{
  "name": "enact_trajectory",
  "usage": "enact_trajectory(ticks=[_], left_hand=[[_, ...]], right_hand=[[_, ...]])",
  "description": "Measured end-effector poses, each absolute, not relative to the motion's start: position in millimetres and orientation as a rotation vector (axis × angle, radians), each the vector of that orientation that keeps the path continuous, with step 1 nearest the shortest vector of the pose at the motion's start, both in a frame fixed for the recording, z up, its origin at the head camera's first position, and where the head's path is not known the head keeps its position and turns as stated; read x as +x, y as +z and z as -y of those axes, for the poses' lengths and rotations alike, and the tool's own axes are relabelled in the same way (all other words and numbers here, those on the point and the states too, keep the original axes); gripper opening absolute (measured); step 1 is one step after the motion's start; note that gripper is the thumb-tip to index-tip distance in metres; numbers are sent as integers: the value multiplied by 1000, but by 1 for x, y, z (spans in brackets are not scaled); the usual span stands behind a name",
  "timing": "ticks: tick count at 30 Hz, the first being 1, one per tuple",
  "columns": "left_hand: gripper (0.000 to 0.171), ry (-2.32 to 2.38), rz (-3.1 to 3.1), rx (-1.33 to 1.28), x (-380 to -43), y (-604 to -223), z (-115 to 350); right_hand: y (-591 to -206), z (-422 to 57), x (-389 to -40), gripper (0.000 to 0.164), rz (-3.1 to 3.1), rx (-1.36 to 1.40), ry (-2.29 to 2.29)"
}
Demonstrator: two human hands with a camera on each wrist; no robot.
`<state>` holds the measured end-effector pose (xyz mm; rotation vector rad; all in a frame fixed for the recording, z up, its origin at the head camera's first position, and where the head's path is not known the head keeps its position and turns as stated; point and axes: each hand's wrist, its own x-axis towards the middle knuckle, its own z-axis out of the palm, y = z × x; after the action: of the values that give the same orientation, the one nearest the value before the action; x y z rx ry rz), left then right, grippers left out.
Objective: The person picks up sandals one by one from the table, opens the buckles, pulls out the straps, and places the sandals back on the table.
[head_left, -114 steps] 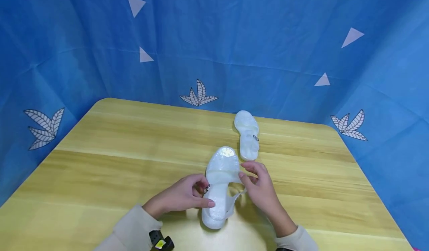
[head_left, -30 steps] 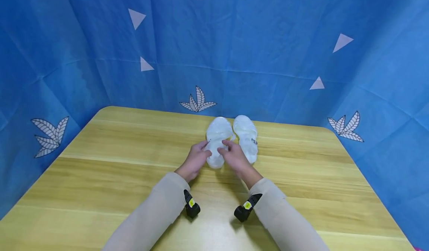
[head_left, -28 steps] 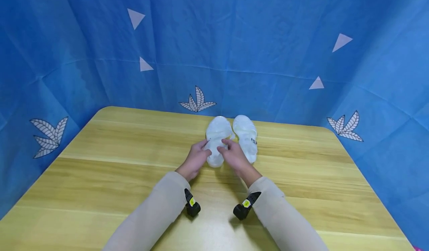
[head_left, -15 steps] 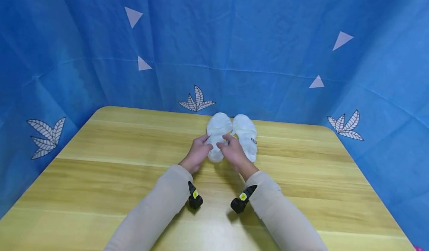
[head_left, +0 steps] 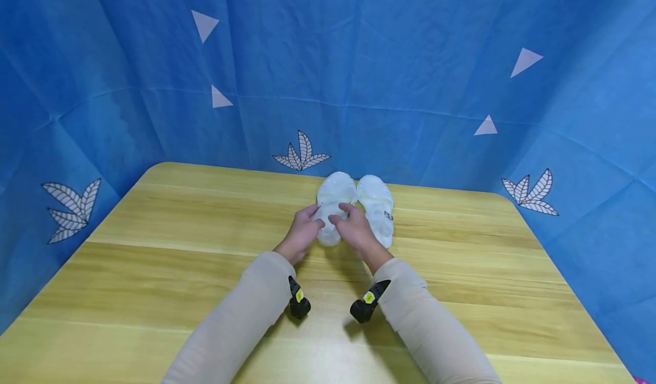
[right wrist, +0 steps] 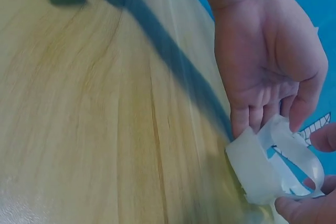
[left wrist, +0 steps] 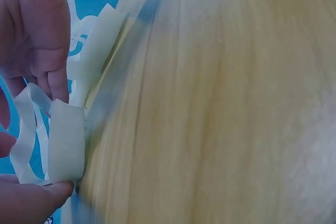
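Two pale, translucent jelly sandals lie side by side at the far edge of the table, toes pointing away. My left hand (head_left: 301, 233) holds the left side of the nearer-left jelly sandal (head_left: 336, 187) by its heel half. On the opposite side, my right hand (head_left: 355, 230) grips it between thumb and fingers. In the left wrist view the sandal's heel (left wrist: 66, 142) and looped ankle strap (left wrist: 23, 145) show between both hands. Touching or nearly touching it on the right is the second jelly sandal (head_left: 376, 201), with a small dark buckle (head_left: 388, 215) on its strap.
The wooden table (head_left: 154, 276) has rounded far corners. Blue cloth (head_left: 410, 76) with white triangles and leaf prints hangs behind and along the sides. Each sleeved forearm (head_left: 241, 315) carries a small black wrist camera (head_left: 362, 311).
Both hands have carried the left sandal from the near middle to the far edge, alongside the other one. During the last second it slid slightly farther forward.
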<state>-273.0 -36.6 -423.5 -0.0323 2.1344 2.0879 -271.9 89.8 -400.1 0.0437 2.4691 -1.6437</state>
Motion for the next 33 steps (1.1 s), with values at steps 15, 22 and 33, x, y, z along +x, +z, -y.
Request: enact_trajectory(ticks=[15, 22, 33], left_hand=[[58, 2112, -2115, -32, -275, -426, 34], [55, 2192, -2055, -33, -268, -430, 36], [46, 2417, -1908, -121, -251, -441, 38]], right_hand=[[-405, -92, -276, 55, -2492, 70, -1626], [-410, -94, -266, 56, -2484, 56, -1641], [-419, -96, -241, 70, -2299, 18, -1947]])
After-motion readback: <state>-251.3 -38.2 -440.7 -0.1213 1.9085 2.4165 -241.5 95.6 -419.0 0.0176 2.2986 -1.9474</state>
